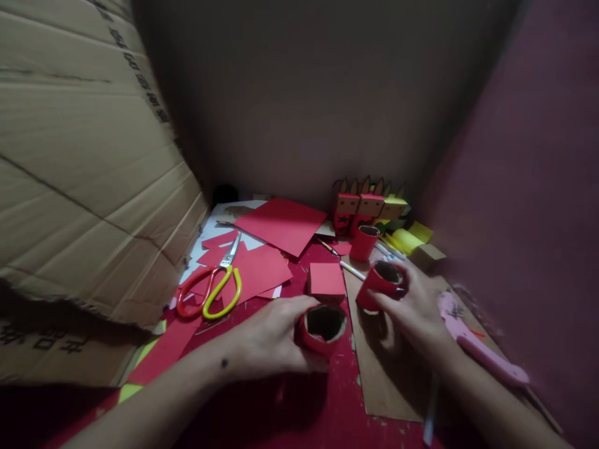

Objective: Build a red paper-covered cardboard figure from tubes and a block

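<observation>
My left hand (281,333) is closed round a red paper-covered tube (314,342), its open end tipped up toward me. In my right hand (412,305) is a second red tube (372,285), gripped between thumb and fingers and tilted over the brown cardboard sheet (397,386). Between and just beyond the hands sits a small red box (326,282). A third red tube (364,244) stands upright farther back, in front of several small paper figures (369,204) with pointed ears and box-shaped heads.
Scissors (219,277) with red and yellow handles lie on red paper pieces (262,268) at left. A big cardboard panel (84,156) rises on the left. At right are a pink cutter (482,349) and yellow paper (407,240). Walls close off the back and right.
</observation>
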Motion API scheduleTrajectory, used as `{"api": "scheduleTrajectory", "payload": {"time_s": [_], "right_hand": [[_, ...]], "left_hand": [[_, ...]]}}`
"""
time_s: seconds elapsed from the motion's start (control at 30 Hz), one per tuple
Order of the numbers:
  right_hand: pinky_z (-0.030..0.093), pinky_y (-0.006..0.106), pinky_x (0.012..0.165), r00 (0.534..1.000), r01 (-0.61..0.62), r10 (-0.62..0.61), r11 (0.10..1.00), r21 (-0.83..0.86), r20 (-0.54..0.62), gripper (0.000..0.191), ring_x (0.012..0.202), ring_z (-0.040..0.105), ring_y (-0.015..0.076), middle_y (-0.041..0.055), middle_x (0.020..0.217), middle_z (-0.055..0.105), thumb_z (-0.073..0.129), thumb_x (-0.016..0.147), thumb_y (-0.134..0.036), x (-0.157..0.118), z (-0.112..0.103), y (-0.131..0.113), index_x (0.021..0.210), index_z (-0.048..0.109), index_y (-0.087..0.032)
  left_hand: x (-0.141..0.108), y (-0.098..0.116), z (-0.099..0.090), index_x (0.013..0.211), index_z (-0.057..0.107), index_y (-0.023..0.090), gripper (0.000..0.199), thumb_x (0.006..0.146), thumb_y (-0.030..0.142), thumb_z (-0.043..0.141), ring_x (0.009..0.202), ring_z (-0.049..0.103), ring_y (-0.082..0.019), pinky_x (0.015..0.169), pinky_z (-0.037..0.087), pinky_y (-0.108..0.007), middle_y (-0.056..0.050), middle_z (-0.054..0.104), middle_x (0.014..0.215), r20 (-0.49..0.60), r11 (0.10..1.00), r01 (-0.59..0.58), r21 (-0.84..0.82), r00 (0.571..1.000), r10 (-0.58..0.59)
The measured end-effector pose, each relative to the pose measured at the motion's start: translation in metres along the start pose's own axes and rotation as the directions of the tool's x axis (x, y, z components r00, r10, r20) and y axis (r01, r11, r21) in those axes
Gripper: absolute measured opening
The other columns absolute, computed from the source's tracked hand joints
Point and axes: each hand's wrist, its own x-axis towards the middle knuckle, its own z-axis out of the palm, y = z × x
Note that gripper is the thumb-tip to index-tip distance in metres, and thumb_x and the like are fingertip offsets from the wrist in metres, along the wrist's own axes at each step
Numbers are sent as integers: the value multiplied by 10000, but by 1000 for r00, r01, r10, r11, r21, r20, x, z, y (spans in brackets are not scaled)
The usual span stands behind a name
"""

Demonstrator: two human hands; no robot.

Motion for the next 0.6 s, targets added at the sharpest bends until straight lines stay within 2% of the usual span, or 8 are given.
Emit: {"api": "scheduleTrajectory", "payload": {"time_s": [0.07,0.1,0.2,0.23,0.33,0.4,0.6], "right_hand": [[539,382,663,1000,9,-9,1000,-27,-18,527,772,645,247,72,928,655,719,627,-316,-15,-6,-9,1094,512,-186],[537,369,667,997,72,-71,997,-41,10,494,782,643,243,58,921,659,718,630,-305,-25,-8,-14,1077,536,-202],[545,280,674,956,206,-215,976,68,201,348,779,652,178,5,926,666,663,735,-259,-51,-3,-24,1063,549,-260],[548,262,686,925,256,-278,960,115,261,341,801,652,167,1,950,664,651,747,-229,-58,3,-25,1069,546,-264],[544,263,737,890,269,-333,935,231,311,341,854,643,166,15,968,655,634,746,-165,-66,26,-22,1061,526,-237],[530,300,797,878,269,-342,931,246,336,351,908,626,187,41,999,641,642,733,-152,-65,38,-16,1058,521,-212],[495,307,860,859,259,-348,928,270,375,384,994,587,189,35,1089,611,617,754,-106,-63,43,-5,1098,499,-228]], "left_hand": [[-6,-2,-10,918,566,211,303,677,274,738,799,564,-157,683,441,-244,37,608,861,-38,997,23,-71,999,-26],[-9,-3,-14,911,564,208,294,683,274,737,800,559,-154,695,440,-246,38,604,858,-56,995,33,-89,998,-38],[-15,-6,-20,893,560,204,236,718,263,707,778,551,-142,704,437,-248,43,598,839,-83,994,50,-95,995,-58],[-15,-7,-20,906,560,206,239,722,262,701,789,554,-146,712,437,-252,40,602,854,-84,995,50,-81,995,-57],[-14,-12,-17,948,561,210,311,693,283,723,841,565,-180,724,439,-269,22,612,914,-91,999,45,15,995,-44],[-12,-16,-15,944,561,210,345,666,300,744,852,570,-197,719,441,-277,17,615,922,-84,997,34,65,996,-29],[-10,-19,-11,924,557,218,326,662,246,748,837,587,-185,707,441,-271,34,634,923,-26,997,-11,83,1000,14]]}}
